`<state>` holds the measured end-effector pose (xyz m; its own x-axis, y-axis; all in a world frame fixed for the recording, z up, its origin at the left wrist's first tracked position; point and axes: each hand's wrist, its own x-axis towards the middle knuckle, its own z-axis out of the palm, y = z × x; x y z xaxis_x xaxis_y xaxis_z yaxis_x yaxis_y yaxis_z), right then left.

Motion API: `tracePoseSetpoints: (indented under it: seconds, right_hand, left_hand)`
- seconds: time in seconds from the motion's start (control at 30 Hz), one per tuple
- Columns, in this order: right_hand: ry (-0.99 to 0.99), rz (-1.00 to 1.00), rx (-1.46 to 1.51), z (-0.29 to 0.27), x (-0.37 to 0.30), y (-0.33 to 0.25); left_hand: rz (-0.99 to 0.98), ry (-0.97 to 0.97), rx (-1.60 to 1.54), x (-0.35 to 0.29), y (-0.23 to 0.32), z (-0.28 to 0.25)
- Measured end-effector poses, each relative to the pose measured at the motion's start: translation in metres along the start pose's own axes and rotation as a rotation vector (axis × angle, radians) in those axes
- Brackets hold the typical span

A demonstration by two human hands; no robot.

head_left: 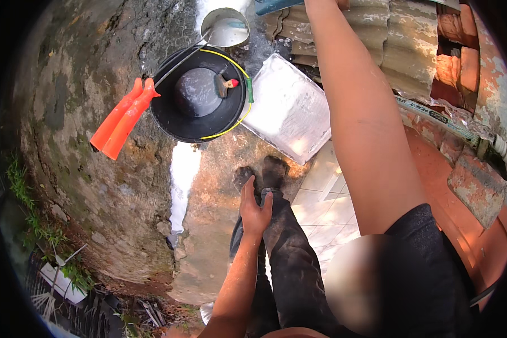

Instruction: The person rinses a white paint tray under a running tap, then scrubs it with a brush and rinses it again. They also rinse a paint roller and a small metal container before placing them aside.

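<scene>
The bucket (168, 112) has a paintbrush (222, 86) inside, a can (222, 18) behind it, a paint tray (287, 110) to its right and tool handles (130, 120) to its left.

definitely outdoors, kinda a rough work spot: corrugated roof sheets (408, 50), weathered concrete (96, 186), weeds (28, 211), sunlit tiles (316, 213), plus a bucket (166, 112) with a brush (221, 86) in it

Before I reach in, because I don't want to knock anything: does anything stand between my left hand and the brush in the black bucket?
Yes: the near wall of the black bucket and its yellow handle cross the line from your left hand to the brush. Your left foot shows just beyond that hand.
</scene>
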<state>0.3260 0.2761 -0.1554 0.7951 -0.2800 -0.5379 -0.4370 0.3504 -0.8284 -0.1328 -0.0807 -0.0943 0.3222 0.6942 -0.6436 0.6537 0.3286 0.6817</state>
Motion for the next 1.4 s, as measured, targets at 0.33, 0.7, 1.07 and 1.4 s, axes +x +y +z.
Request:
tracePoseSetpoints:
  seconds: [0.33,0.7,1.07,1.4]
  right_hand:
    - [-0.457,0.231,-0.488,-0.101,0.108,0.087]
    - [-1.01,-1.295,-2.299,-0.318,0.063,0.023]
    - [-1.118,-0.801,-2.412,-0.26,0.062,0.017]
    - [-1.017,-0.814,-2.134,-0.227,-0.029,-0.089]
  left_hand:
    - [-0.436,-0.132,-0.057,0.157,-0.049,0.104]
    - [-0.313,-0.073,0.368,0.211,-0.058,0.119]
    - [-0.38,-0.062,-0.273,0.185,-0.057,0.094]
    - [-0.355,-0.126,-0.245,0.143,-0.011,0.082]
